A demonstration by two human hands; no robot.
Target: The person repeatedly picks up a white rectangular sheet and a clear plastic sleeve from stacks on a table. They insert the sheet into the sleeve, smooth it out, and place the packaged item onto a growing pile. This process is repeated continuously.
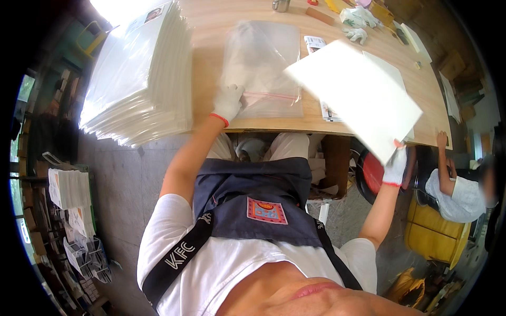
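Observation:
My left hand [229, 101], in a white glove with a red cuff, rests at the left edge of a clear plastic bag [266, 68] lying flat on the table. Its fingers are pinched on the bag near a pink seal strip. In my right hand [396, 164], gloved alike, is a large white board [358, 95], gripped by its near corner. The board is tilted above the right part of the table. Under it, partly hidden, lie another pale sheet [387, 71] and some printed sheets [314, 43].
A tall stack of plastic-wrapped boards [132, 73] stands on the table [207, 52] at the left. Spare gloves [358, 21], a brown block [320, 16] and a metal cup [280, 5] lie toward the back. Another person [456, 195] sits at the right, one hand by the table edge.

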